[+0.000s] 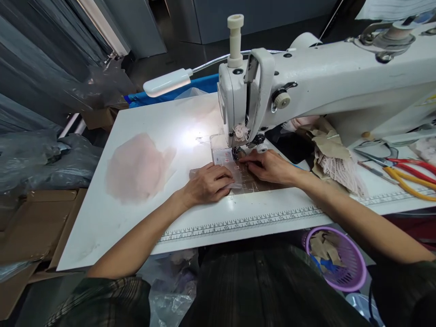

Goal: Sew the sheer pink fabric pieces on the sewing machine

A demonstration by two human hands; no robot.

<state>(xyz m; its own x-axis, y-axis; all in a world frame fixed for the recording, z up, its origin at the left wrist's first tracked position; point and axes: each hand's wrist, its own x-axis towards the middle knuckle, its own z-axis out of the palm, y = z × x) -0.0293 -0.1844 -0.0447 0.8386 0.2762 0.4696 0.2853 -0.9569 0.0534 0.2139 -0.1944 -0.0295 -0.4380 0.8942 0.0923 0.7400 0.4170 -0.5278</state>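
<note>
Pink fabric pile (138, 167): lying loose, left-centre on the table (102, 218); liable to slide if the table is jolted.
Left hand (207, 184): laid flat, fingers pressed together on a sheer fabric piece (235, 175) at frame centre.
Right hand (269, 165): fingers together, fingertips pressed on the piece just beside the sewing machine (306, 86) foot; a needle prick is judged possible.
Scissors (405, 175): right edge, well apart.

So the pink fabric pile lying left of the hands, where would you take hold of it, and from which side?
Probably at its right edge, coming from the right. The pink fabric pile lies flat and thin on the white table, so only an edge offers a pinch. Its right side ends in a loose flap pointing toward the left hand, which rests nearest it. The right hand sits by the sewing machine.
</note>
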